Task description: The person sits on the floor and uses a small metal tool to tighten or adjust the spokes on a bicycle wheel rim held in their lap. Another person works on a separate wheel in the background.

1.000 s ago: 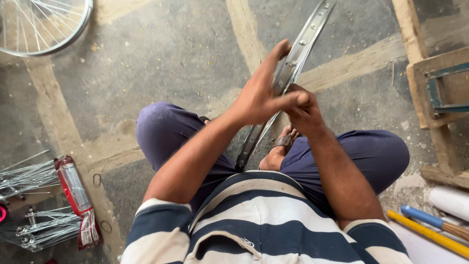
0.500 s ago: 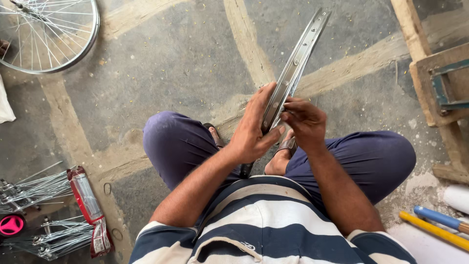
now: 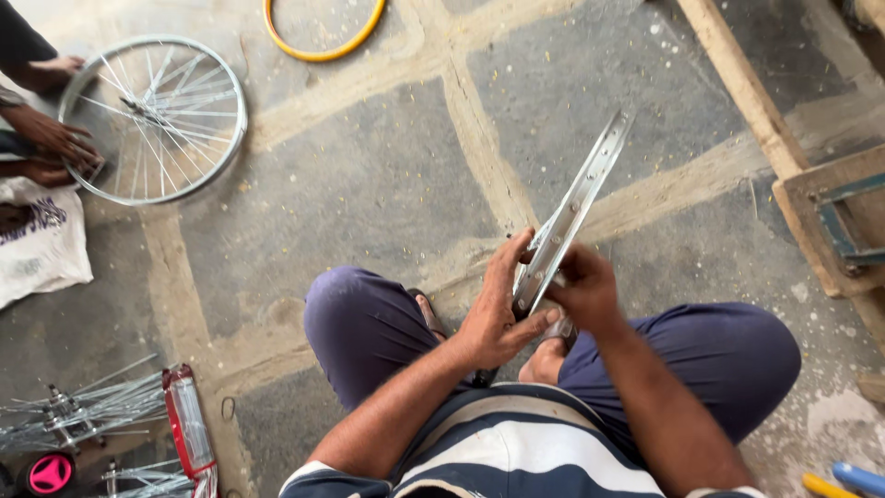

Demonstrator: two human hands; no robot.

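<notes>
Steel rim (image 3: pixel 579 207) in both hands' curled fingers (image 3: pixel 505 267)

Count so far: 1 bare metal rim (image 3: pixel 573 217), pinched between 2 hands, left hand (image 3: pixel 496 314) and right hand (image 3: pixel 583 288). Far left of the hands, 1 spoked wheel (image 3: pixel 155 118) flat on the floor, w/ 1 other person's hand (image 3: pixel 51 138) on its edge. Up top, 1 yellow hoop (image 3: pixel 318 37), partly cut off. Low left of the hands: loose spokes (image 3: pixel 83 415), too many to count; 1 red packet (image 3: pixel 189 426); 1 pink round piece (image 3: pixel 51 472). Low right: 1 yellow stick (image 3: pixel 820 485), 1 blue stick (image 3: pixel 859 476).
</notes>
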